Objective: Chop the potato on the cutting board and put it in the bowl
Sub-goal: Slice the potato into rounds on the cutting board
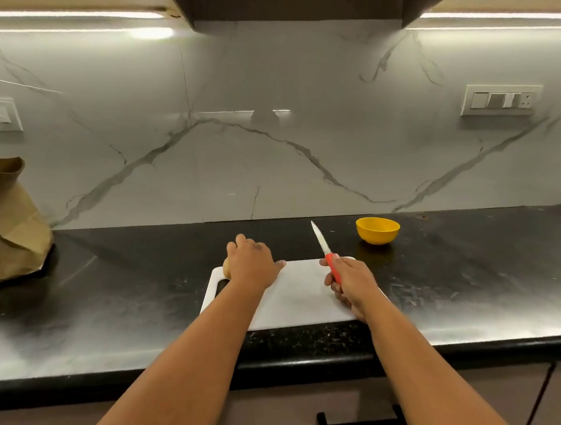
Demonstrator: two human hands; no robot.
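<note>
Left hand cups potato at cutting board's left end. Right hand wraps knife, blade up. Bowl on tabletop beyond. Potato likely firm, round, prone to rolling; pin it from above.

No words, numbers, brand marks or signs can be read on anything here.
</note>
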